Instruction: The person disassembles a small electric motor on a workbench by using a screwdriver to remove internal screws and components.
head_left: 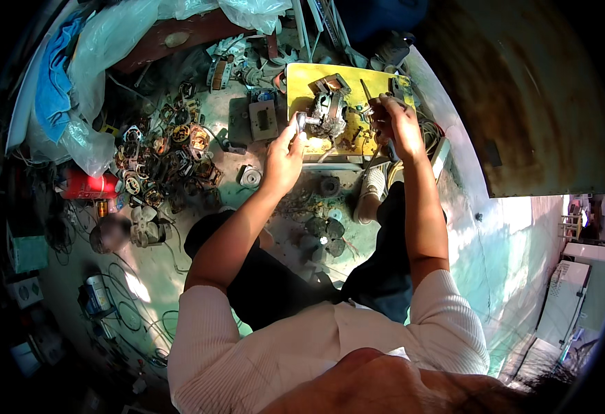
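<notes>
A dusty motor with exposed windings (328, 116) lies on a yellow board (301, 86) in front of me. My left hand (285, 160) is closed at the motor's left side, its fingers pinching a shiny round metal part (305, 122) that touches or joins the motor. To the right of the motor, my right hand (402, 124) is raised over the board with its fingers curled. Something dark shows at those fingertips, too shaded to name. Small dark scraps (363, 141) are scattered on the board between my hands.
A pile of motor parts and coils (168, 155) covers the floor at left, beside a red cylinder (90, 185). A grey metal box (264, 120) stands left of the board. Loose cables (133, 303) lie at lower left. A large rusty panel (544, 103) rises at right.
</notes>
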A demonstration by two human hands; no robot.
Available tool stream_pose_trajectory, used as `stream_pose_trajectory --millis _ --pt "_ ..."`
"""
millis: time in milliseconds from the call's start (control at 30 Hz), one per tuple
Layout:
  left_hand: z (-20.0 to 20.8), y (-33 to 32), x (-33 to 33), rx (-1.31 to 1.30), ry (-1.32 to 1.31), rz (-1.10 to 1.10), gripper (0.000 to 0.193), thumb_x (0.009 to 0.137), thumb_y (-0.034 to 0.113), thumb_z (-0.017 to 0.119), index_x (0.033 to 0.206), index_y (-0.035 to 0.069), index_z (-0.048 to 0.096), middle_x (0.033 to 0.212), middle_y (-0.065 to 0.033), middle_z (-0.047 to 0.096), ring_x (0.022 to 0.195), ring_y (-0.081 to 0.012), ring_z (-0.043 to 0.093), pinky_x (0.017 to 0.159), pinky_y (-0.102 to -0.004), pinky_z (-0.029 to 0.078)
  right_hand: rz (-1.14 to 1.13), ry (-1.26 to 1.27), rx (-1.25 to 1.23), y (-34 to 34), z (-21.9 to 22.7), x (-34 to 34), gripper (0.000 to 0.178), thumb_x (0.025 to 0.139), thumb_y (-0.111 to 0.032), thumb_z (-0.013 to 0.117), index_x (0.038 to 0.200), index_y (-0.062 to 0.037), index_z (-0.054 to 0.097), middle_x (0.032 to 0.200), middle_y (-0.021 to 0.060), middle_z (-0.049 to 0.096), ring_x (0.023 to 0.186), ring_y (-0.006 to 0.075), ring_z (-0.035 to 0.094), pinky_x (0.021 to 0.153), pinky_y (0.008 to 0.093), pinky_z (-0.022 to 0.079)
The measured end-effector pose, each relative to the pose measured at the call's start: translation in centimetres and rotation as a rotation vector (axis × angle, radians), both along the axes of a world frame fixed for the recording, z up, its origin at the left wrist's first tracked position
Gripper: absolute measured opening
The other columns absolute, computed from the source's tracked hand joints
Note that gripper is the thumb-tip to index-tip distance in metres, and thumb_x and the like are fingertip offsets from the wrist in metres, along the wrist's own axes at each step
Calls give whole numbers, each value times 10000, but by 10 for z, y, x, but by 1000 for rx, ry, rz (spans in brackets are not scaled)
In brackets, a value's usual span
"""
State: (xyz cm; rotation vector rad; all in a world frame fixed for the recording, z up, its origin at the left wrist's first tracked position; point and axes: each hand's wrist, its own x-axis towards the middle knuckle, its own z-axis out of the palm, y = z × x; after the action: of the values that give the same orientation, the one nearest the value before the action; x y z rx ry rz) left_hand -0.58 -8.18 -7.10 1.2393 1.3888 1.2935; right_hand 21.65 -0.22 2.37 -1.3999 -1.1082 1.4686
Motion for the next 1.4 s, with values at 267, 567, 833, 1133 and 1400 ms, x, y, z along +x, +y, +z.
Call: stream_pose_trajectory --millis 267,567,833,1133,1400 --pt "9 -4 1 127 128 30 426 992 155 501 1407 82 440 1131 -187 644 950 -209 619 866 -294 460 -75 -3 25 -35 12 78 434 975 -394 429 963 -22 652 608 -10 508 513 56 393 453 203 258" --pt "20 -5 11 217 219 72 432 993 114 503 1417 81 428 1131 -162 648 913 -122 572 819 -260 459 95 205 -44 -50 -30 97 264 976 -272 557 1039 -38 662 837 24 681 663 36 561 599 160 455" --pt "8 1 13 259 149 77 436 994 119 500 1419 66 420 1122 -168 655 907 -140 597 814 -277 469 156 256 -38 -52 -50 95 298 985 -283 552 1078 -18 652 844 17 658 662 45 552 636 193 487" --pt "11 1 11 249 353 112 398 1003 143 485 1388 49 451 1009 -142 657 858 -159 602 773 -283 474 193 311 -177 -42 -54 92 304 998 -287 522 1044 -11 644 788 18 650 565 25 471 490 152 378" --pt "26 2 14 172 350 50 377 1017 168 447 1374 47 457 858 -84 617 703 -125 527 651 -273 454 426 563 -536 -23 -54 103 356 1001 -285 516 1221 -13 579 707 -51 484 460 -13 256 369 130 197"
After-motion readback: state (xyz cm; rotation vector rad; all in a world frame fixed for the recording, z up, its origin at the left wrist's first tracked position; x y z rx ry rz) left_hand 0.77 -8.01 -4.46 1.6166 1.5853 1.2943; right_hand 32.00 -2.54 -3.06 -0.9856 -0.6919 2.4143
